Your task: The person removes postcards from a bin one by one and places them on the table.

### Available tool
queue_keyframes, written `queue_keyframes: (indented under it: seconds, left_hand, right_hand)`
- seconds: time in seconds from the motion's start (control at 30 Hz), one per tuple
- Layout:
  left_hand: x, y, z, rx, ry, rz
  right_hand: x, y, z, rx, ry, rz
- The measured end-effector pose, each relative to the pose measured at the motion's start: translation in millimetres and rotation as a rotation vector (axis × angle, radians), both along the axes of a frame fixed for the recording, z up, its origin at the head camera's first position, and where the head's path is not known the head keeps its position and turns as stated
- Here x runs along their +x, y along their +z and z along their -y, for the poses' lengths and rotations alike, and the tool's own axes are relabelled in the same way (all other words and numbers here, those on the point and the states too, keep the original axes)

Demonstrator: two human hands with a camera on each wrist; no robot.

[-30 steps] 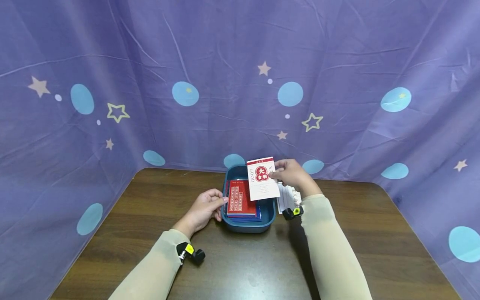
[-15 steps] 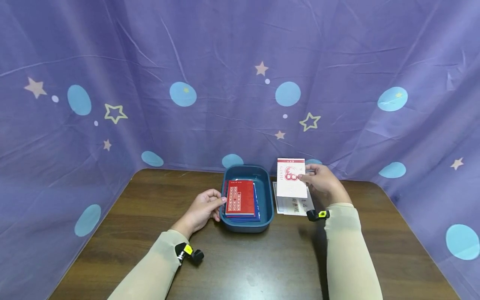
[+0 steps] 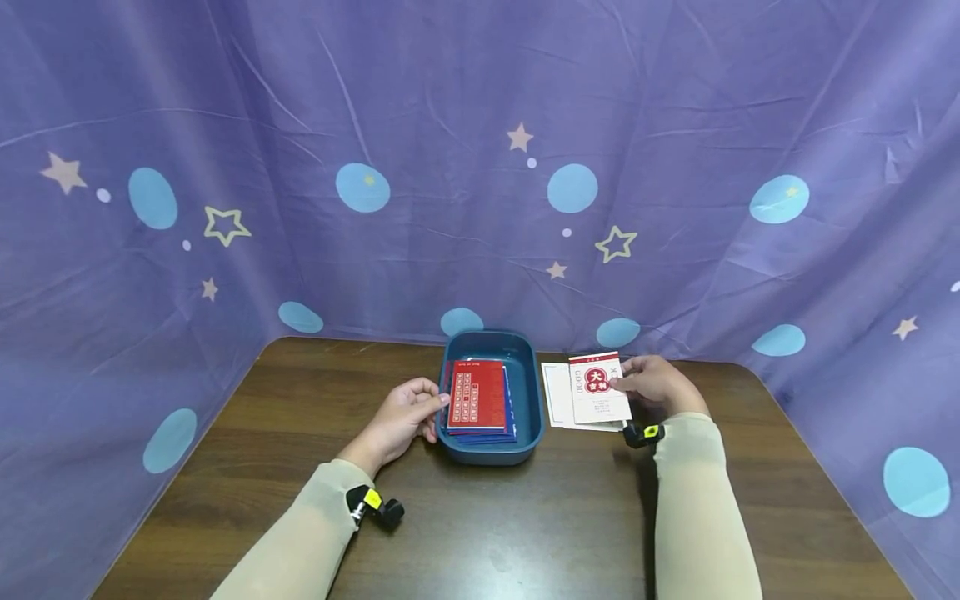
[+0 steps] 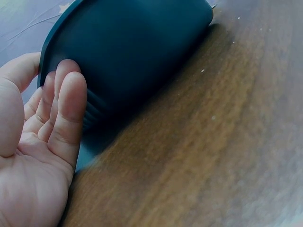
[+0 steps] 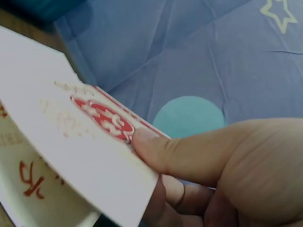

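White card [image 3: 600, 404] with a red emblem is over the pale papers [image 3: 557, 392] on the table [image 3: 487, 533], to the right of the blue tub [image 3: 491, 457]. At far left, the left hand [image 3: 401, 421] grips the tub's left wall, thumb at the rim and fingers against the outside. The tub looks like smooth, stiff plastic, probably light enough to slide if nudged, so its rim makes a sound hold. Inside, 1 red card [image 3: 487, 396] lies on top of blue cards [image 3: 513, 427]; these look thin and perhaps slippery against each other, so an edge seems the best place to pinch. Next come the pale papers, likely light and easy to crease. The white card seems light and springy; a tight squeeze could bend it. At right, the right hand [image 3: 656, 383] pinches its right edge, thumb on the printed face; the right wrist view shows a gap between card and papers.
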State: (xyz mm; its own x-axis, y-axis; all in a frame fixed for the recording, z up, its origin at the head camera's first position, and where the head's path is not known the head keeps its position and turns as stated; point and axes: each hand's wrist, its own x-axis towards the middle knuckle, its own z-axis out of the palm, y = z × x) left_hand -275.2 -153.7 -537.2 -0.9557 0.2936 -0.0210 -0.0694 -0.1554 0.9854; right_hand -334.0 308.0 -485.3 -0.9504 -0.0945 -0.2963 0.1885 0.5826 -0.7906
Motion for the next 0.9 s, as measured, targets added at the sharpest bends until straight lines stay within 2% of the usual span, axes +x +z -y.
queue_keyframes:
  seconds: [0.13, 0.3, 0.6, 0.7, 0.77, 0.9]
  left_hand:
    - [-0.3, 0.6, 0.3, 0.001, -0.003, -0.002]
    - [0.2, 0.8, 0.3, 0.006, -0.003, -0.002]
    - [0.0, -0.4, 1.1, 0.005, -0.003, -0.015]
    - [0.1, -0.5, 1.3, 0.005, -0.004, -0.015]
    - [-0.5, -1.1, 1.2, 0.006, -0.005, -0.011]
    - [-1.2, -2.0, 0.8, 0.012, -0.007, -0.005]
  right_hand:
    - [-1.7, -5.1, 0.1, 0.056, -0.023, 0.022]
    - [-1.9, -9.2, 2.8, 0.161, -0.037, 0.005]
    - [-1.8, -5.9, 10.2, 0.323, -0.071, -0.014]
    - [-2.2, -2.2, 9.4, 0.293, -0.063, -0.008]
    - [-2.0, 3.7, 8.3, 0.210, -0.058, -0.029]
    - [2.1, 25.9, 11.0, 0.053, -0.035, -0.150]
